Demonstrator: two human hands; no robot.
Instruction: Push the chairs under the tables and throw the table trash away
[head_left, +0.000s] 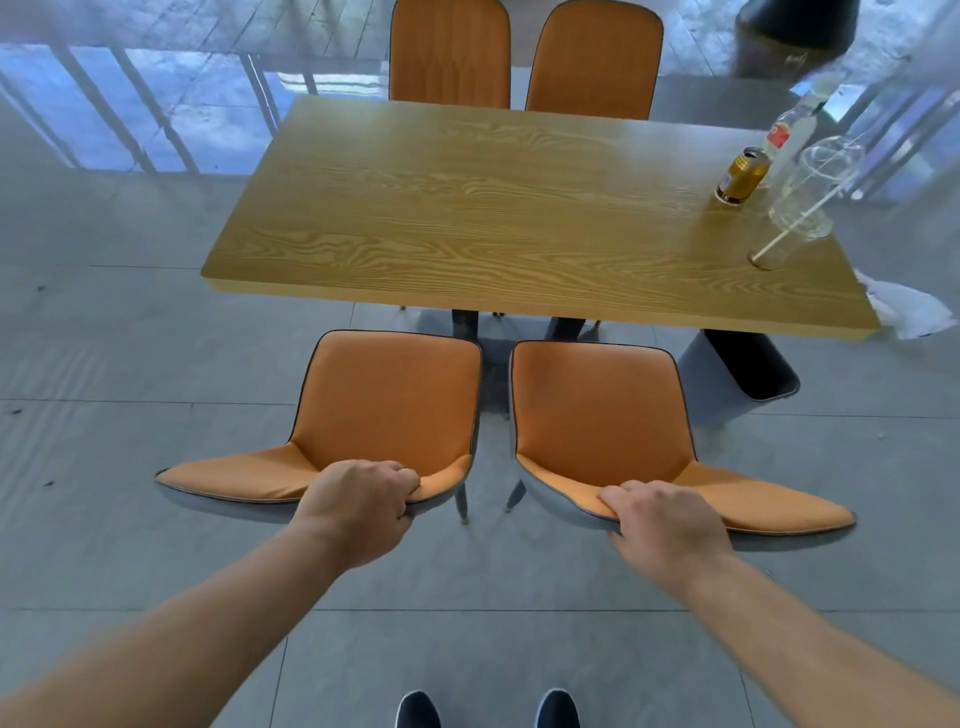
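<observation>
Two orange chairs stand side by side on the near side of a wooden table (467, 208), with their seats out from under it. My left hand (363, 501) grips the top edge of the left chair's (384, 395) backrest. My right hand (665, 519) grips the backrest top of the right chair (597, 410). At the table's right end stand a gold can (740, 176), a clear plastic bottle (792, 132) with a red label and a clear plastic cup (800, 208) with a straw. A crumpled white paper (914, 309) lies past the table's right edge.
Two more orange chairs (449, 52) (595, 62) stand at the table's far side. A grey trash bin (737, 374) stands on the tiled floor by the table's near right corner. A glass railing (130, 104) runs at the far left. My shoes (488, 709) show at the bottom.
</observation>
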